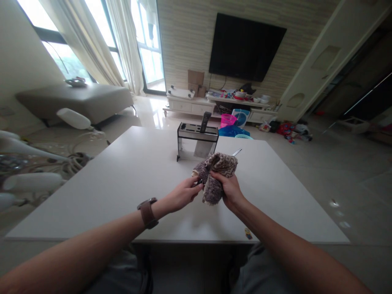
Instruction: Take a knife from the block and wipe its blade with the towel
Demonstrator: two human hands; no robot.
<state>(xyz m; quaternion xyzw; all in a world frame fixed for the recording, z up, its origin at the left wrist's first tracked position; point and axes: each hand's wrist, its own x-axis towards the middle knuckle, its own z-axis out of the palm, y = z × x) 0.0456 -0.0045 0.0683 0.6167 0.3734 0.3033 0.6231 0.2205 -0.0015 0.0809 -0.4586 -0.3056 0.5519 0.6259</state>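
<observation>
Worktop [128, 183] of white carries a knife rack [197, 141]; just before it both hands meet over a fuzzy cloth [216, 175], right hand [230, 191] gripping it from the side, left hand [183, 194] fingers [197, 187] pinching its near edge, a metal blade tip [237, 152] poking out beyond, pointing away rightward.
</observation>
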